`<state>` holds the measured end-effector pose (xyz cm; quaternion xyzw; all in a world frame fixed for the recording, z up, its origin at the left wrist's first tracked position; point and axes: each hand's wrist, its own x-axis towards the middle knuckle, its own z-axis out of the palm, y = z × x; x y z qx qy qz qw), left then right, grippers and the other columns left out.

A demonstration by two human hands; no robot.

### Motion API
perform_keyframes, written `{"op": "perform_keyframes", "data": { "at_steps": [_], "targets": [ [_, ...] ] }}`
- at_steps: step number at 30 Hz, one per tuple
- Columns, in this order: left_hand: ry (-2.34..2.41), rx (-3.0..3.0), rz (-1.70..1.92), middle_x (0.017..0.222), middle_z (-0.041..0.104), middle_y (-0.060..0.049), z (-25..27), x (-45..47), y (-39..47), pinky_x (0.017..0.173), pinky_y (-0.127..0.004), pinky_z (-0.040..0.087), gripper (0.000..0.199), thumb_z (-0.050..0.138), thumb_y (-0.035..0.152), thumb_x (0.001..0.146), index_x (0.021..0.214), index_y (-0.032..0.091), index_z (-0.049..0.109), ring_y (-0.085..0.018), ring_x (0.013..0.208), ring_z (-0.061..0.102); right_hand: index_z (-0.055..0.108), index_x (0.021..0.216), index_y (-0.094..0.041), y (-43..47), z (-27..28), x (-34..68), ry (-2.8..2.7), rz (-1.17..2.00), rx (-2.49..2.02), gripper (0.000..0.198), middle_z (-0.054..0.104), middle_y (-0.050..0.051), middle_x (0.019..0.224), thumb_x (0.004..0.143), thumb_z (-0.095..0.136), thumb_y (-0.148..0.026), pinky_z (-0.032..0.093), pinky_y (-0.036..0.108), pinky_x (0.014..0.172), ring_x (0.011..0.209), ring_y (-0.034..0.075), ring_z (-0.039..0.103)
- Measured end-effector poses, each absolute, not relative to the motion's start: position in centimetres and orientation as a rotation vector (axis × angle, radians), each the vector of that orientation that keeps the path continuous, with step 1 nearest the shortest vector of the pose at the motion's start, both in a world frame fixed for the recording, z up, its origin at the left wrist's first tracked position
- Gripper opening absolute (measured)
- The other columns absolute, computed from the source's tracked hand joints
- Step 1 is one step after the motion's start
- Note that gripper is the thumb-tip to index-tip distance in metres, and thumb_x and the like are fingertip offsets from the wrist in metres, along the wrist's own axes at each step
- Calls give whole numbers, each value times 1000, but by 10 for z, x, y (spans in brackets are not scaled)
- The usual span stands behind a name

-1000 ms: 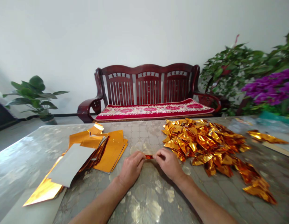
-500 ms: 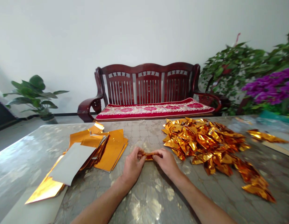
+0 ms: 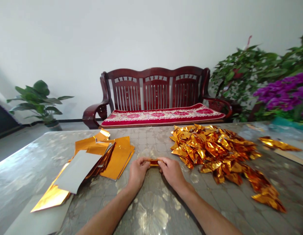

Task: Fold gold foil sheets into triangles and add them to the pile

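Between my two hands is a small folded piece of gold foil paper [image 3: 154,162], stretched out level just above the table. My left hand [image 3: 138,170] pinches its left end between thumb and fingers. The right end is pinched by my right hand [image 3: 171,169]; the fingertips partly cover the paper. To the left lie flat gold foil sheets [image 3: 116,158] in a loose stack, one with its grey back [image 3: 79,171] turned up. On the right is a heap of folded, pointed gold foil pieces [image 3: 212,147].
The patterned table [image 3: 151,212] is under everything. Behind it stands a dark red wooden bench [image 3: 155,88] with a red floral cushion [image 3: 163,115]. At the right edge are clear plastic [image 3: 255,130] and purple flowers [image 3: 283,91]. A potted plant [image 3: 41,101] stands at the left.
My left hand has shifted slightly left and the fingers of both hands have moved along the paper, showing a little more of it between them. The piles look the same.
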<state>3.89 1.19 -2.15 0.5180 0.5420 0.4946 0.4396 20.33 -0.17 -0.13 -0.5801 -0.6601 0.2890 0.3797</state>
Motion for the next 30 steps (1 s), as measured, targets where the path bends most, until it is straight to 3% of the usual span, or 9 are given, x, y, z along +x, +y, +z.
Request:
{"op": "perform_keyframes", "data": {
  "at_steps": [8,11,15,23,30],
  "targets": [
    [1225,1043,1261,77,75,-4,-18,46,9,60,-21,50,16,67,19,69,82,13,74,-12,60,63,61,96,-21,-4,4,198,-1638,657,-1529,19,69,0,63,88,46,-30,44,27,61,62,19,67],
    [1202,944,1223,72,73,-5,-13,50,9,56,-21,51,17,69,19,71,86,11,72,-11,56,64,57,93,-23,-2,0,200,-1599,698,-1505,16,67,-1,61,88,46,-32,45,27,57,59,19,67],
    [1230,941,1171,58,68,-3,-7,55,12,49,-17,48,18,70,21,74,88,9,70,-9,47,59,56,91,-23,0,-2,204,-1545,761,-1470,16,65,-1,60,87,46,-35,47,26,53,56,18,66],
    [1212,887,1229,51,62,2,-11,71,17,41,-16,42,26,78,31,67,79,12,64,-7,40,52,54,84,-21,6,-7,208,-1250,1106,-1364,24,63,-3,58,78,53,-44,45,23,41,44,15,59],
    [1231,907,1242,48,61,2,-13,71,15,39,-16,39,35,81,40,62,75,13,63,-8,38,51,53,81,-21,6,-3,209,-1212,1170,-1332,26,61,-3,56,77,53,-47,43,22,39,42,13,56]
  ]
}}
